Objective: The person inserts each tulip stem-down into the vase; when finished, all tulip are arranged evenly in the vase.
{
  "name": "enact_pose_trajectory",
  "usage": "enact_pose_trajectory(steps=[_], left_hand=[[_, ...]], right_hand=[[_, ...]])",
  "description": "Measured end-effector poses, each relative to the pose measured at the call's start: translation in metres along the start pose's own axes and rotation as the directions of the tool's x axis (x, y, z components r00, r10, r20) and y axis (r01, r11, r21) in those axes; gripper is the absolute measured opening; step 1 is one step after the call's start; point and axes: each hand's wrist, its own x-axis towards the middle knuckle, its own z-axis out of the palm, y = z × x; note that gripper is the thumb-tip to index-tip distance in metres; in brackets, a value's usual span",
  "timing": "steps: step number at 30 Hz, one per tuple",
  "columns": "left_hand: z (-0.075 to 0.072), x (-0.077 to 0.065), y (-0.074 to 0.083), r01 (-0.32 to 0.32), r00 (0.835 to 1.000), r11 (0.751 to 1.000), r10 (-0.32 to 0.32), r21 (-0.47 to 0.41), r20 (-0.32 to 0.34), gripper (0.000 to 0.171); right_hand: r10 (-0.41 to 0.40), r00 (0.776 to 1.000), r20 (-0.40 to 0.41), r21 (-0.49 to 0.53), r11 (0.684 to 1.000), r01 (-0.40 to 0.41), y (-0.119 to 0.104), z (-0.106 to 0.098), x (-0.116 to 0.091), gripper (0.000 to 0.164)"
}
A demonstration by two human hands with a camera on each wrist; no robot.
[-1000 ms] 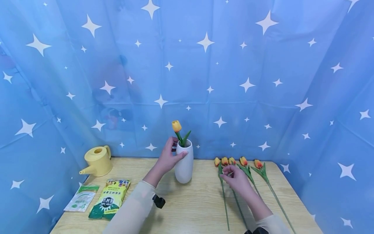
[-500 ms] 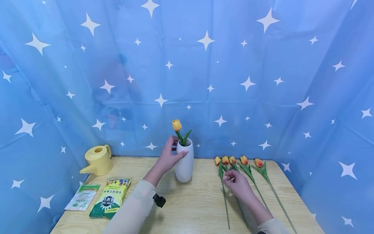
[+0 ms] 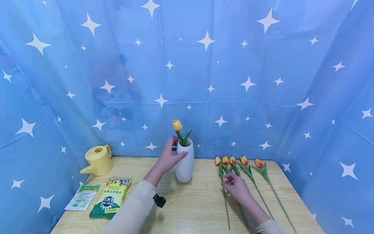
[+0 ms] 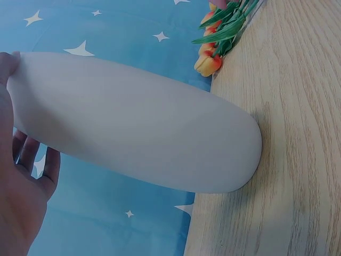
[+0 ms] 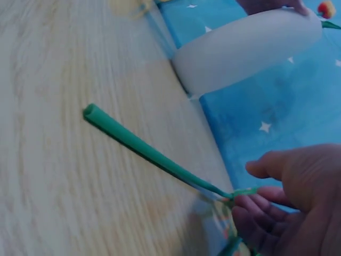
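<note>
Near the table's back edge, my left hand (image 3: 170, 157) holds a white vase (image 3: 185, 165) by its upper part, thumb across the front and fingers behind. One yellow tulip (image 3: 177, 125) with green leaves stands in the vase. To the right, several orange-yellow tulips lie side by side, heads toward the curtain. My right hand (image 3: 238, 188) is low over the leftmost tulip (image 3: 226, 208), fingertips right at its stem. In the right wrist view, the green stem (image 5: 144, 146) reaches the bent fingers, while the thumb stands apart from them. The hand covers part of the neighbouring stems.
A yellow watering can (image 3: 98, 162) stands at the back left. In front of it lie a white-and-green packet (image 3: 82, 197) and a yellow-and-green bag (image 3: 111, 197). A blue star-patterned curtain (image 3: 187, 65) rises behind the wooden table (image 3: 193, 208). The rightmost tulip (image 3: 277, 191) lies near the right edge.
My right hand has drawn back slightly from the tulip heads, uncovering some leaves, then shifted a little left to the leftmost stem. My left hand and the vase stay in place.
</note>
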Motion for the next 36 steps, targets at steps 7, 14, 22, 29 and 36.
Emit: enact_pose_trajectory(steps=[7,14,22,29,36], left_hand=[[0.001,0.000,-0.001,0.009,1.000,1.000,-0.009,0.009,-0.005,0.057],[0.000,-0.001,0.001,0.024,1.000,1.000,-0.024,0.013,-0.008,0.057],[0.000,-0.001,0.002,0.014,1.000,1.000,-0.014,0.005,-0.004,0.057],[0.001,0.000,0.001,0.009,1.000,1.000,-0.009,-0.019,-0.005,0.057],[0.002,0.000,0.000,0.009,1.000,1.000,-0.009,-0.019,-0.008,0.058]], right_hand=[[-0.004,1.000,0.003,-0.063,0.998,0.004,0.007,0.009,0.003,0.038],[-0.006,1.000,0.003,-0.148,0.989,0.006,0.009,0.013,0.008,0.041],[0.046,0.998,0.045,-0.056,0.998,-0.044,0.009,0.011,0.005,0.036],[0.069,0.993,0.098,0.096,0.992,-0.078,0.003,0.010,0.000,0.033],[0.102,0.983,0.155,0.264,0.954,-0.141,-0.009,0.007,-0.003,0.038]])
